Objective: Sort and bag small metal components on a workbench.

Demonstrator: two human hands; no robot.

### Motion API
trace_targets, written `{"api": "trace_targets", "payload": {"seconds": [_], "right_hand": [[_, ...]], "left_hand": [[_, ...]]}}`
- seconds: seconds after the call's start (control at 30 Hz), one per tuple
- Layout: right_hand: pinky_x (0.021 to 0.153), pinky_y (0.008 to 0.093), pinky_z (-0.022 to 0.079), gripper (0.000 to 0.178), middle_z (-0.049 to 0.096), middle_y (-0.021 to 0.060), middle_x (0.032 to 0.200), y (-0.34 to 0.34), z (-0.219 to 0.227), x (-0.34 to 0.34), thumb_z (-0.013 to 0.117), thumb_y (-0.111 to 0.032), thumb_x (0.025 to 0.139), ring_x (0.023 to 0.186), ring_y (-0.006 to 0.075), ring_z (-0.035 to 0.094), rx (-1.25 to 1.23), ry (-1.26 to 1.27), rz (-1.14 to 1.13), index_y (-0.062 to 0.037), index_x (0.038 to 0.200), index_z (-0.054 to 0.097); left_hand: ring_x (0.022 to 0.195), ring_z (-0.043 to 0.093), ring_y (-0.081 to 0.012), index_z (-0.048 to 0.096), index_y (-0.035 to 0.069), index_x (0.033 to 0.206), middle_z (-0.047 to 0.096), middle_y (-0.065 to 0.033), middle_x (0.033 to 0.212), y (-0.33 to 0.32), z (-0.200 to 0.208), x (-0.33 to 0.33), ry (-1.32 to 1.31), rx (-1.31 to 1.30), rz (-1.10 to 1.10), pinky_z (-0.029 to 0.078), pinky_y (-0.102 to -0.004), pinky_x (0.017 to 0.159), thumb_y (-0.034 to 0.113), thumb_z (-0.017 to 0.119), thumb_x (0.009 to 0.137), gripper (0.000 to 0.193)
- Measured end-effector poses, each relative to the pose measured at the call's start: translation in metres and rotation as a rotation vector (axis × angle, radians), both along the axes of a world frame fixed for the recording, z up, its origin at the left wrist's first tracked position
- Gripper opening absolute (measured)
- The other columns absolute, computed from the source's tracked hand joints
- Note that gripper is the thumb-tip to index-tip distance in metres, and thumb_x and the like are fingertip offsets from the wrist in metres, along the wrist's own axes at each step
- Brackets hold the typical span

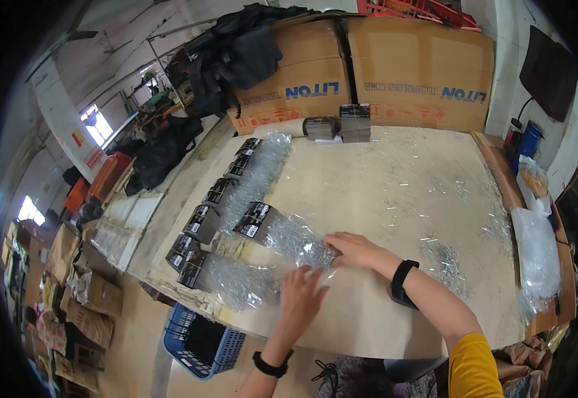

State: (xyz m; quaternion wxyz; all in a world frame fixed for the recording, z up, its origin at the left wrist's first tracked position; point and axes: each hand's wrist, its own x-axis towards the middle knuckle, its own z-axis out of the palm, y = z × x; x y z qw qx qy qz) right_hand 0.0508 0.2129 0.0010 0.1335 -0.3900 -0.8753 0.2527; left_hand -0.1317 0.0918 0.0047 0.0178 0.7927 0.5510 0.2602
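Plastic bag of silvery pieces (297, 240) is laid on desk (348, 179), beside black-topped bundle (256, 221) | bag end is touched by right hand (353, 251), grip unclear | left hand (301, 296) is spread loosely, nothing gripped

Fisheye head view, downward across the worktable (348, 179) from its near side.

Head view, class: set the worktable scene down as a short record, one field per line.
Right hand: fingertips at the middle clear bag
Left hand: fingers spread beside the near clear bag, contact unclear
Dark banded bundles: most toward the left of the table
Loose shiny pieces: scattered over the table's right half
Blue basket: below the table's near-left edge
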Motion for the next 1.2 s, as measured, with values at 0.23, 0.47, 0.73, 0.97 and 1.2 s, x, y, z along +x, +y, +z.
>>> {"api": "trace_targets", "payload": {"seconds": [0.23,0.47,0.73,0.97,1.2], "right_hand": [[0.086,0.0383,0.046,0.045,0.056,0.016,0.109,0.013,0.003,-0.006,0.07,-0.008,0.073,0.104,0.0333,0.055,-0.115,0.147,0.018,-0.007,0.111,0.046],[0.102,0.0543,0.031,0.065,0.038,0.0146,0.14,-0.004,-0.018,0.068,0.065,-0.035,0.082,0.129,0.03,0.04,0.254,-0.333,-0.098,-0.0186,0.138,0.037],[0.099,0.0673,0.029,0.088,0.032,0.0148,0.145,-0.094,0.041,0.173,0.075,-0.045,0.068,0.129,0.0377,0.036,-0.05,-0.595,-0.504,-0.0194,0.141,0.034],[0.105,0.0453,0.034,0.094,0.036,0.0187,0.141,-0.116,0.053,0.192,0.08,-0.04,0.063,0.127,0.0366,0.038,0.199,-0.715,-0.456,-0.0137,0.14,0.033],[0.096,0.0414,0.04,0.083,0.05,0.0229,0.121,-0.025,0.038,0.049,0.077,-0.043,0.067,0.115,0.0393,0.048,-0.011,-0.204,0.0,-0.0004,0.129,0.041]], "left_hand": [[0.104,0.048,-0.0336,0.054,0.001,0.121,0.05,-0.0167,0.112,0.006,-0.012,0.027,0.047,-0.017,0.106,0.039,-0.0433,0.088,0.027,0.068,0.08,0.05],[0.094,0.048,-0.0293,0.056,0.003,0.12,0.051,-0.0117,0.098,0.0,-0.028,0.03,0.148,0.001,0.133,0.035,-0.0432,0.082,0.03,0.066,0.082,0.047],[0.108,0.048,-0.0313,0.052,0.009,0.126,0.054,-0.0151,0.113,-0.013,-0.023,0.01,0.213,0.084,0.187,0.03,-0.0487,0.099,0.023,0.066,0.082,0.048],[0.12,0.047,-0.0351,0.052,0.006,0.126,0.049,-0.0206,0.128,-0.012,0.03,-0.056,0.065,0.009,0.208,0.031,-0.0478,0.104,0.019,0.069,0.079,0.051],[0.11,0.052,-0.0324,0.055,0.002,0.118,0.058,-0.0148,0.117,0.087,0.036,-0.064,-0.044,0.12,0.25,0.038,-0.0432,0.093,0.013,0.06,0.082,0.038]]}}
